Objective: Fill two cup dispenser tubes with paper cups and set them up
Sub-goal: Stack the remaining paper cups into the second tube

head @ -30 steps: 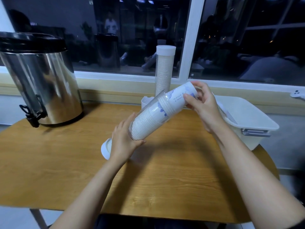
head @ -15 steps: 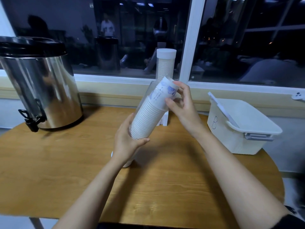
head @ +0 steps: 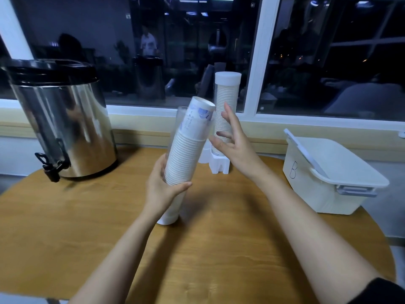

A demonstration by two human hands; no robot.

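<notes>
1. Steel urn (head: 63,119), far left, with a black lid. I see its tap (head: 51,165) pointing toward the table's curved left rim.
2. Table (head: 65,238), wood, with a rounded edge. A wide stretch of wood lies between the urn and my left hand, and a wider one runs along the near side under both forearms.
3. Left hand (head: 162,189), centre. Its fingers and thumb are wrapped round the lower part of the clear tube (head: 180,119).
4. The clear tube has its white bottom end on the wood and its top tilted to the right. The cup stack (head: 186,159) sits inside it, and the topmost cup, printed blue, sticks out above the tube's mouth.
5. Second tube (head: 225,110), just beyond, is upright, capped and full of cups. It stands on a white stand (head: 219,165) at the far edge by the window, a narrow gap from the tilted tube.
6. Right hand (head: 236,148), fingers spread and holding nothing, is between the two tubes. I cannot tell whether the thumb touches the clear tube.
7. White box (head: 328,178), lidded and marked B, is far right and well apart from my right arm. Its right end is at the table's rim.
</notes>
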